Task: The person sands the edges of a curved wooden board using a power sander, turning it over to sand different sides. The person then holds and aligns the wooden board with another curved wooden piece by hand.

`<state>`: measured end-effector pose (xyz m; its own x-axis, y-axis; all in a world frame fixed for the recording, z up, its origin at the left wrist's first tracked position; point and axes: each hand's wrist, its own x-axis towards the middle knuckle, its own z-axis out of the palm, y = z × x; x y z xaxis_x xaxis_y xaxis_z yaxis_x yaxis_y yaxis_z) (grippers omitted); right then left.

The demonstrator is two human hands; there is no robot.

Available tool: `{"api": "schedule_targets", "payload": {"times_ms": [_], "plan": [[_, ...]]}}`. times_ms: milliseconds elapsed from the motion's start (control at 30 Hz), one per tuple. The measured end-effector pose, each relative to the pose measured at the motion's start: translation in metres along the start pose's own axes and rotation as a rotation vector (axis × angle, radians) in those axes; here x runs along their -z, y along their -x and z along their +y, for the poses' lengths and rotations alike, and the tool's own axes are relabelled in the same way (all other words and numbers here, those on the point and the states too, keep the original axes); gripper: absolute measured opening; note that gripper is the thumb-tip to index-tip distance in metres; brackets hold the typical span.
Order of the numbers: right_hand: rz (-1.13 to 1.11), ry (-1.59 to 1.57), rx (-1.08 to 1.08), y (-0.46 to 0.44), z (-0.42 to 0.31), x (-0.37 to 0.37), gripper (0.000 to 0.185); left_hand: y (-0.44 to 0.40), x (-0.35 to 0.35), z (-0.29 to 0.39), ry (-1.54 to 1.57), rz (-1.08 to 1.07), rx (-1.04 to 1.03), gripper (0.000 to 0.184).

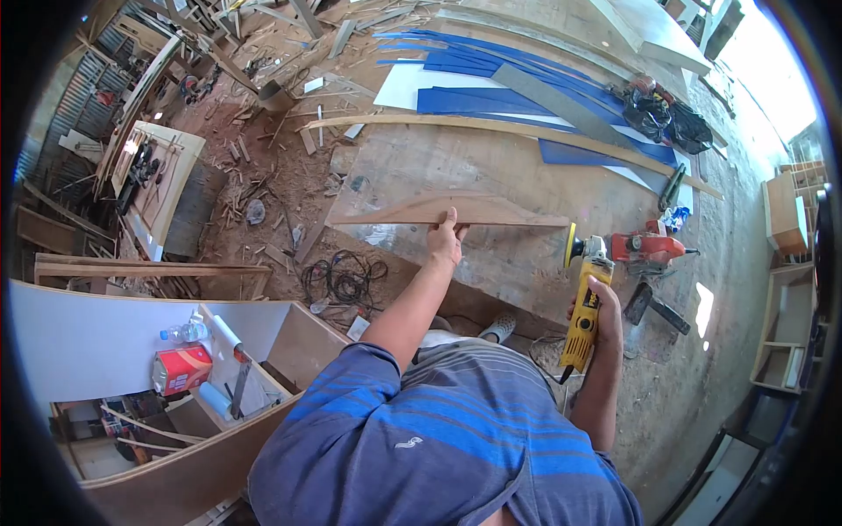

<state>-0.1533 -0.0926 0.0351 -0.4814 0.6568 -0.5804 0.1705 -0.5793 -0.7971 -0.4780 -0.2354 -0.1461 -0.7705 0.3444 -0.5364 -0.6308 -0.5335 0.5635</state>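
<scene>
My left hand (pixel 447 238) is closed on the lower edge of a curved wooden board (pixel 491 210), thumb on top, near its middle. The board has a straight lower edge and a wavy upper one, and lies over the plywood worktop. My right hand (pixel 607 307) wraps round the body of a yellow angle grinder (pixel 581 340), which stands nearly upright in view. Its yellow-rimmed disc (pixel 570 245) is at the board's right end; whether they touch I cannot tell. Beside the grinder head sits a red power tool (pixel 645 247).
Blue strips (pixel 491 101) and long planks cover the worktop's (pixel 395 162) far side. A dark hammer-shaped tool (pixel 658 309) lies right of my right hand. Coiled black cable (pixel 342 279) is on the littered floor. An open wooden cabinet (pixel 175 456) holding tools stands at left.
</scene>
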Motion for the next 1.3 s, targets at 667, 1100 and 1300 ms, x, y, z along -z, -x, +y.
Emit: {"api": "schedule_targets", "payload": {"times_ms": [667, 1100, 1300], "plan": [[-0.016, 0.009, -0.002, -0.007, -0.009, -0.015, 0.036, -0.002, 0.025, 0.087, -2.019, -0.219, -1.091, 0.067], [0.180, 0.591, 0.326, -0.058, -0.001, -0.046, 0.052, -0.007, 0.035, 0.068, -1.858, -0.541, -0.976, 0.023], [0.263, 0.917, 0.321, -0.052, -0.001, -0.100, 0.072, -0.027, 0.022, 0.080, -1.957, -0.597, -0.703, 0.025]]}}
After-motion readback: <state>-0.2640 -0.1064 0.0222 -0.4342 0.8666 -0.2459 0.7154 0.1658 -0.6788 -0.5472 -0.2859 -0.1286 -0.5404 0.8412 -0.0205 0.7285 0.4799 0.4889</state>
